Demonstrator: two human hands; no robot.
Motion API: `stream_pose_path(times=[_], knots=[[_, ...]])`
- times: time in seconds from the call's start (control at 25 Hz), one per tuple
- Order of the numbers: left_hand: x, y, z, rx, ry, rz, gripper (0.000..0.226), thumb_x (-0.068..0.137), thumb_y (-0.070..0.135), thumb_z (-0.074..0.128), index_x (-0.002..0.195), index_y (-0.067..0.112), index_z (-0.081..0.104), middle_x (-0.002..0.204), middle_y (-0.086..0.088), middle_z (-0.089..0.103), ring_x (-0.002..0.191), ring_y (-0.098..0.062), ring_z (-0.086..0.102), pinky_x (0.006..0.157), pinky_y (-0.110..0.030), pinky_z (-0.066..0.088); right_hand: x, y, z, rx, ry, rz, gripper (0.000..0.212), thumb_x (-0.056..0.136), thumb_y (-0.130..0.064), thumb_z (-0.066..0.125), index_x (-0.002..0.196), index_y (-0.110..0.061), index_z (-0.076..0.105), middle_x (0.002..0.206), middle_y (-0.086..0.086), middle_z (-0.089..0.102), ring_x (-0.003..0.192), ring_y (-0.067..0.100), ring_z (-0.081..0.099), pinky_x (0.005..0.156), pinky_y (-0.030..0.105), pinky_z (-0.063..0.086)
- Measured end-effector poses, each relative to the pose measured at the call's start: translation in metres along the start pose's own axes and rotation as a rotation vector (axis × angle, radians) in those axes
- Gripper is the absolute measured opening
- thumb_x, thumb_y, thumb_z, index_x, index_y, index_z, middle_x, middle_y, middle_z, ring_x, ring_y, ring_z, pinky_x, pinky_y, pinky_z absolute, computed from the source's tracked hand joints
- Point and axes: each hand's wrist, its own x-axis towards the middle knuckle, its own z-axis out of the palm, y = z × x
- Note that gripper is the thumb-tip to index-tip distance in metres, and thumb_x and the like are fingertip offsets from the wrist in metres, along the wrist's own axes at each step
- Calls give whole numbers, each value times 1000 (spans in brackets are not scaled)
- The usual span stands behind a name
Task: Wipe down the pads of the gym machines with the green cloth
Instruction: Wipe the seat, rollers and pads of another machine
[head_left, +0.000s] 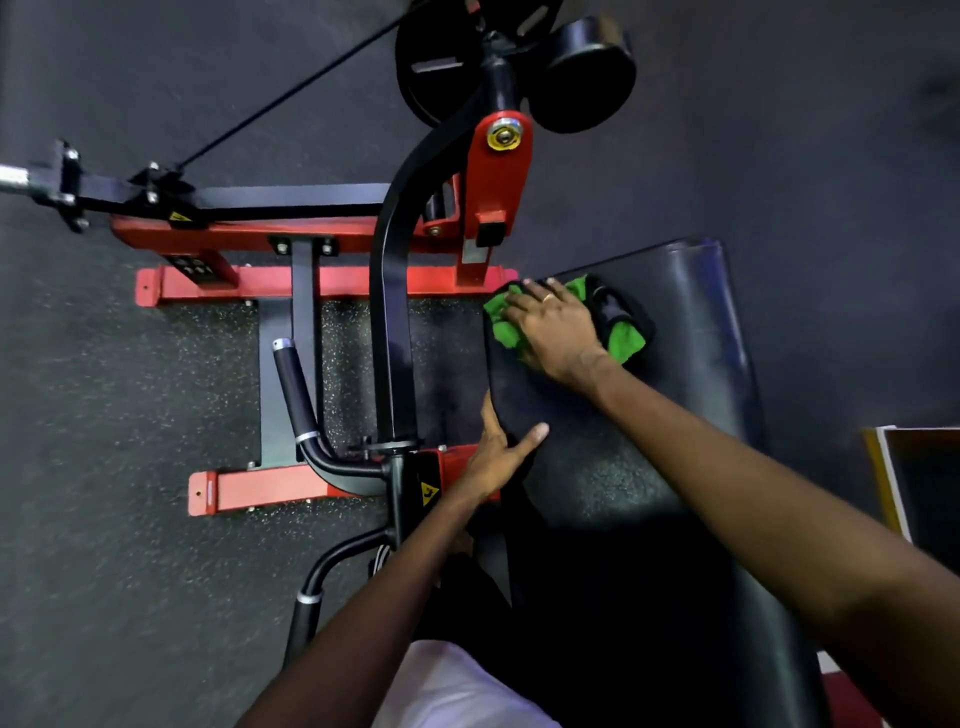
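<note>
Right hand (558, 330): flat on the cloth, fingers spread and straight, pressing it down.
Cloth (503, 325): green, bunched under the right palm, near the pad's far left corner.
Pad (623, 467): black, long.
Left hand (496, 457): braced on the pad's left edge, thumb on top, fingers fairly straight along the side.
Frame (311, 280): red and black, left of the pad.

Both arms reach forward; right hand (558, 332) lies flat, left hand (493, 460) with thumb splayed.
</note>
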Motion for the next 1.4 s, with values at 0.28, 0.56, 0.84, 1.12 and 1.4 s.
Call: stream_pose_path(times=[0.28, 0.56, 0.84, 1.12, 1.4], knots=[[-23, -35, 13, 22, 33, -2, 117, 72, 75, 72, 156, 36, 1, 163, 6, 24, 147, -5, 30, 123, -38, 27, -24, -5, 14, 41, -160, -316, 59, 85, -36, 66, 142, -29, 53, 154, -7, 46, 146, 18, 37, 121, 35, 20], [16, 26, -22, 161, 93, 54, 112, 82, 74, 56, 161, 16, 1, 168, -3, 15, 152, -13, 18, 126, -36, 16, -31, 37, -17, 109, -1, 83, 66, 79, -37, 76, 140, -24, 56, 153, -1, 47, 145, 22, 37, 120, 40, 23], [33, 38, -6, 152, 106, -18, 119, 79, 79, 51, 158, 22, -18, 168, -10, 6, 153, -24, 17, 124, -49, 16, -103, 49, 2, 66, 188, 264, 67, 72, -33, 78, 136, -23, 60, 146, -1, 55, 141, 24, 45, 118, 43, 29], [33, 38, -8, 210, 77, 19, 97, 100, 51, 51, 157, 13, -18, 168, -9, -5, 155, -21, 4, 123, -33, 6, -18, 11, -9, 24, 14, 76, 65, 84, -40, 71, 144, -24, 52, 154, -4, 46, 147, 21, 35, 121, 41, 19], [58, 77, -30, 339, 70, -49, 92, 99, 67, 35, 156, 26, -23, 167, -18, -6, 153, -39, 8, 122, -51, 10, -59, 66, -28, 196, 207, 385, 70, 75, -32, 76, 141, -24, 55, 152, -3, 48, 145, 23, 38, 119, 42, 27]])
